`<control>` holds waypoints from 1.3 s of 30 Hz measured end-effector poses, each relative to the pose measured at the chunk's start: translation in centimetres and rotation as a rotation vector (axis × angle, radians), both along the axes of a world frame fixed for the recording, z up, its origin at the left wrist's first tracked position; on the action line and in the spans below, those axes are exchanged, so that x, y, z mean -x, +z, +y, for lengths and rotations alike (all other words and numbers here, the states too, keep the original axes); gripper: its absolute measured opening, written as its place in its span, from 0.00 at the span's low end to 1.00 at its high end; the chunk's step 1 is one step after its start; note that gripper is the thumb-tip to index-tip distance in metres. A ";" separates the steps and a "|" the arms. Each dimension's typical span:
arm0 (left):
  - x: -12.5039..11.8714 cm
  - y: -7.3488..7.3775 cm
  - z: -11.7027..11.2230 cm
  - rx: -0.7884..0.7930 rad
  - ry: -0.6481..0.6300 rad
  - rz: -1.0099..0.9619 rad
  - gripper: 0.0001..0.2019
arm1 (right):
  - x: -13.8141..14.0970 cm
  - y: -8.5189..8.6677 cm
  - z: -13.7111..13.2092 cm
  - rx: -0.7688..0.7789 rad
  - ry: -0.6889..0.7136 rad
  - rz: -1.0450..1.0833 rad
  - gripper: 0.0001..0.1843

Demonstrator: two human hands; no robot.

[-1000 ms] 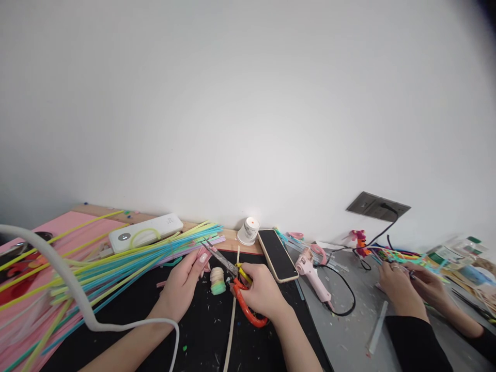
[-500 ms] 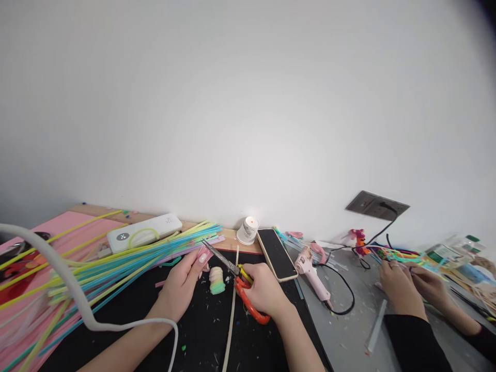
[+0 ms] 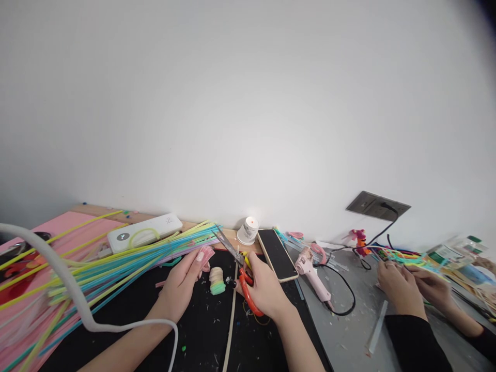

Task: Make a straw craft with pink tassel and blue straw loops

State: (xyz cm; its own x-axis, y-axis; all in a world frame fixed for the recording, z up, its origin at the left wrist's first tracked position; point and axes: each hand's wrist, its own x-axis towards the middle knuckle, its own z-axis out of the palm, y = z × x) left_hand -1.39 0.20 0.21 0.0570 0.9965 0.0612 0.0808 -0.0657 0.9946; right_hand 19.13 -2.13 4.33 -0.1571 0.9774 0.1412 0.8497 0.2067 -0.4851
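Orange-handled scissors [image 3: 233, 250] sit in the right hand [image 3: 265, 292], whose fingers are curled closed through the loops, with the blades angled up and left. The left hand [image 3: 180, 284] reaches forward, its fingertips pinching a pink strip [image 3: 205, 254]. A pastel roll [image 3: 217, 280] rests between the hands on the black mat [image 3: 201, 330].

Your right hand [image 3: 267, 292] rolled at wrist, so scissors [image 3: 234, 254] swung off left hand [image 3: 180, 284] fingertips. Blades now angled up and away past your right knuckles, tips clear of pink straw ends [image 3: 206, 254]. Orange handle tucked further under right palm.
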 end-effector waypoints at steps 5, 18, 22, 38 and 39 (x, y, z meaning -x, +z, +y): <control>0.2 -0.1 0.0 -0.014 0.024 0.056 0.29 | 0.5 0.1 -0.2 -0.060 0.040 -0.063 0.13; 0.2 -0.7 0.1 -0.063 0.008 0.077 0.24 | 0.8 -0.1 -0.1 -0.093 0.034 -0.135 0.16; 0.2 -0.6 0.1 -0.061 0.014 0.087 0.24 | 0.8 0.0 -0.1 -0.092 0.030 -0.131 0.18; 0.0 0.3 -0.2 0.037 0.064 -0.013 0.31 | 0.5 -0.2 0.0 -0.064 -0.034 -0.044 0.12; -0.1 0.3 -0.2 0.037 0.069 -0.019 0.32 | 0.6 -0.2 0.0 -0.056 -0.027 -0.036 0.13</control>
State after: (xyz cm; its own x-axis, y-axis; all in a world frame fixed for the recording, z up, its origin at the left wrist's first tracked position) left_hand -1.31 0.01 0.53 -0.0123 0.9996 0.0248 0.0650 -0.0240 0.9976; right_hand 18.56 -2.18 4.16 -0.1368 0.9720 0.1909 0.8718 0.2096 -0.4427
